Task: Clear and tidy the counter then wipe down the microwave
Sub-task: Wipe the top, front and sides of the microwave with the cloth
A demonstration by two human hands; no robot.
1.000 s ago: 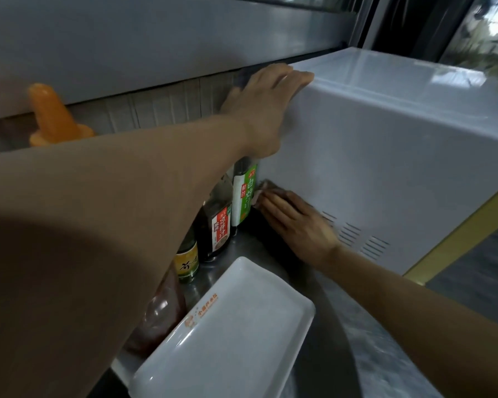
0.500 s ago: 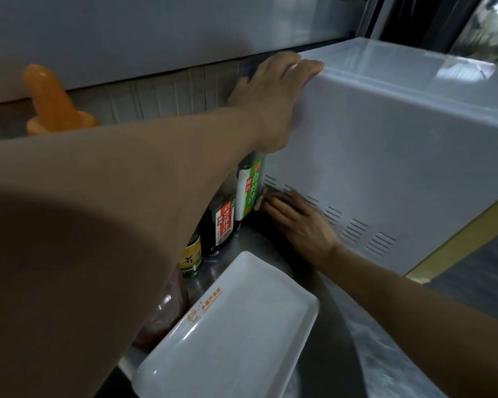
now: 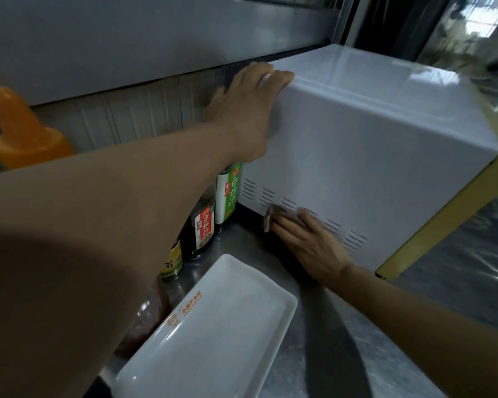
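The white microwave (image 3: 371, 145) stands on the steel counter (image 3: 322, 340), its vented left side facing me. My left hand (image 3: 247, 110) rests flat on the top back corner of its casing, fingers straight over the edge. My right hand (image 3: 308, 242) presses a small grey-brown cloth (image 3: 276, 216) against the lower side panel, over the vent slots (image 3: 337, 225). The fingers lie flat on the cloth, and most of the cloth is hidden under them.
Several sauce bottles (image 3: 204, 225) line the wall left of the microwave, partly behind my left forearm. A white rectangular tray (image 3: 213, 334) lies on the counter below them. An orange squeeze bottle (image 3: 20, 133) stands at far left. The microwave front has a yellow frame (image 3: 443, 219).
My right hand has slid the cloth to the right along the lower side panel, uncovering the vents nearest the bottles. My left hand has stayed on the top corner.
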